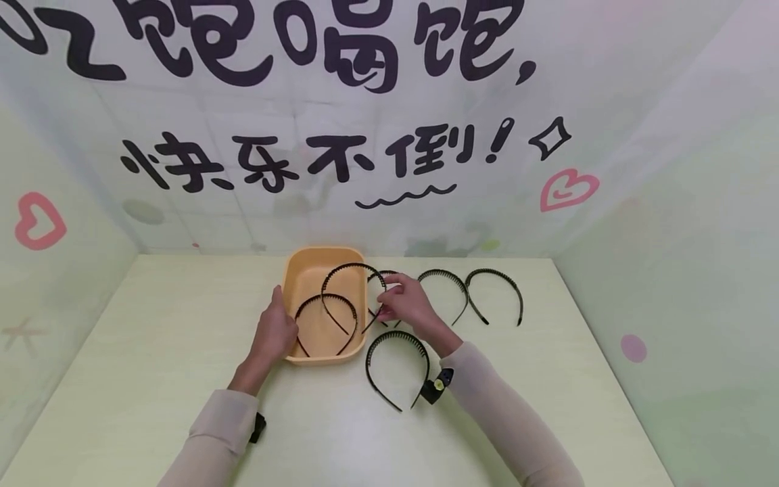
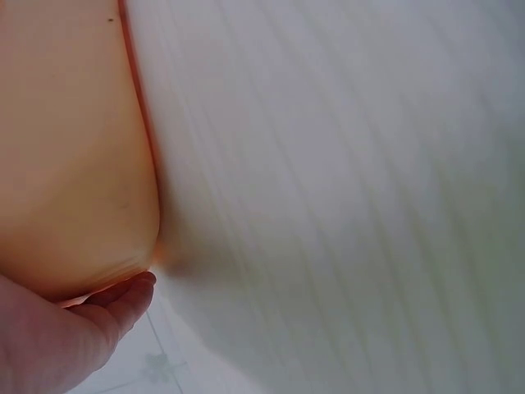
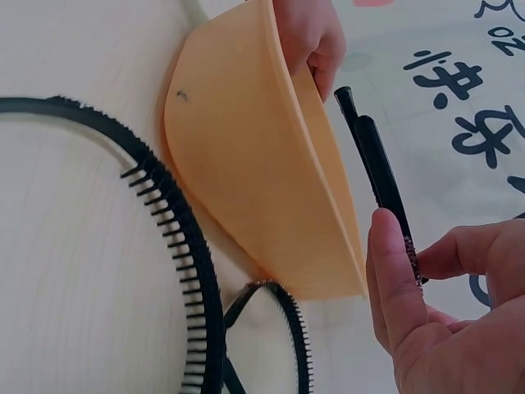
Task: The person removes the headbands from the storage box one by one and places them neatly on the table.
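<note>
A pale green table [image 1: 152, 379] carries an orange tub [image 1: 304, 267] near its middle, with black toothed headbands in and beside it. The left hand [image 1: 274, 331] grips the tub's near left corner, fingers curled against the outer wall; the left wrist view shows little beyond a fingertip [image 2: 131, 295] touching the tub wall [image 2: 66, 164], so how firm the hold is can only be guessed. The right hand [image 1: 404, 301] pinches one end of a headband [image 1: 349, 270] between thumb and fingers, holding it over the tub's right rim so that its arc hangs above the tub's inside. A second headband [image 1: 325, 301] lies inside the tub. On the table, a third headband [image 1: 395, 338] lies just below the right hand, and two more [image 1: 447, 277] [image 1: 496, 274] rest side by side to its right.
</note>
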Demonstrator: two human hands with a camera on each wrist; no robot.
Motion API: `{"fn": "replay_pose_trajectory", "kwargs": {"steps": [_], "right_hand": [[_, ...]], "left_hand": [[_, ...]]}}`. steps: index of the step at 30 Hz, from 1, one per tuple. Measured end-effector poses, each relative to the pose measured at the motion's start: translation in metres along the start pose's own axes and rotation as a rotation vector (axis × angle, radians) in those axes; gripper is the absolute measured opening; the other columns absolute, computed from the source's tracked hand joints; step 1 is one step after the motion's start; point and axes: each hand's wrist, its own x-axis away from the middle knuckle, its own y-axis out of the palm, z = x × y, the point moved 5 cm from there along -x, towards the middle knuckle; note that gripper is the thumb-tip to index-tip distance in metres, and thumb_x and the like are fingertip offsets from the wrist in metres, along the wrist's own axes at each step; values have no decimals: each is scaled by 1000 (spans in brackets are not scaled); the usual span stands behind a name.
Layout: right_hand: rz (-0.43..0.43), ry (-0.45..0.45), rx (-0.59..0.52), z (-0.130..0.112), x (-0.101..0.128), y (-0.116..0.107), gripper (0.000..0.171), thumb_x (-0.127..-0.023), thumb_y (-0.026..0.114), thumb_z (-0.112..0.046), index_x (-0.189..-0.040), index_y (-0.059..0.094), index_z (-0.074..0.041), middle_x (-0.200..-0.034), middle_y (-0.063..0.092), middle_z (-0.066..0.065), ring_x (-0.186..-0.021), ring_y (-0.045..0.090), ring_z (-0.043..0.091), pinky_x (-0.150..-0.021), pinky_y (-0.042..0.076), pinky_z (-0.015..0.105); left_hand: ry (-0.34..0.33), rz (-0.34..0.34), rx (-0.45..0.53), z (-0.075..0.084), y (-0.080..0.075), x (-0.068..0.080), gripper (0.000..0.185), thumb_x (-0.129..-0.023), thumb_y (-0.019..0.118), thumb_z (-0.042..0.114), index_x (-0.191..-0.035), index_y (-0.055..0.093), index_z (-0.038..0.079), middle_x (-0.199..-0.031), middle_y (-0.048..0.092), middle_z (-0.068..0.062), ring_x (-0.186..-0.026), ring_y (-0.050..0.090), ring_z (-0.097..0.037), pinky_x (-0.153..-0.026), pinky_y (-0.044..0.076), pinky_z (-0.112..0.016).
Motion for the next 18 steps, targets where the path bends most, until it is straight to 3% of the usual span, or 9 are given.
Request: {"fn": "replay_pose_trajectory", "kwargs": {"steps": [4, 18], "right_hand": [[17, 0, -2, 4, 4, -10, 46, -94, 59, -2, -139, 48, 1, -104, 62, 20, -70, 65, 19, -80, 58, 48], [41, 9, 7, 26, 19, -52, 47, -95, 60, -2, -141, 47, 2, -103, 64, 23, -70, 65, 17, -74, 59, 41]], "left_hand": [[10, 7, -5, -1, 0, 1, 70, -92, 32, -4, -154, -1, -11, -137, 43, -45, -105, 61, -44, -73, 50, -43], [13, 18, -7, 0, 1, -1, 70, -92, 33, -4, -154, 1, -11, -135, 44, -45, -102, 61, -42, -72, 50, -42]]}}
